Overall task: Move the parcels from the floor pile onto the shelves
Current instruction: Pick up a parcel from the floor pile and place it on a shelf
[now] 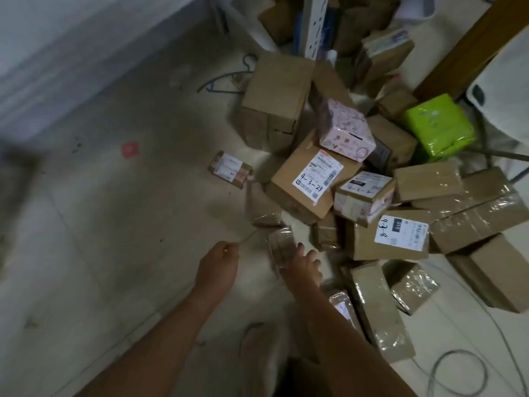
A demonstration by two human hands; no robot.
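On the tiled floor (114, 224), seen from above, lies a loose pile of parcels (372, 213): mostly brown taped boxes, with a pink patterned box (345, 130) and a bright green packet (438, 127) among them. None has been lifted clear. Two bare arms reach down at the pile's near edge.

The left grip (220, 262) is curled closed, pinching a thin pale strip (247, 237) that runs up toward the pile. The right grip (306, 266) lies on a small tape-wrapped parcel (282, 245), fingers spread over its edge. Blur hides whether they have closed round it.

This looks like the pick-up step. Next, the right grip likely needs a firm hold on that parcel, then a lift toward the perforated shelf upright (313, 24) behind the pile.
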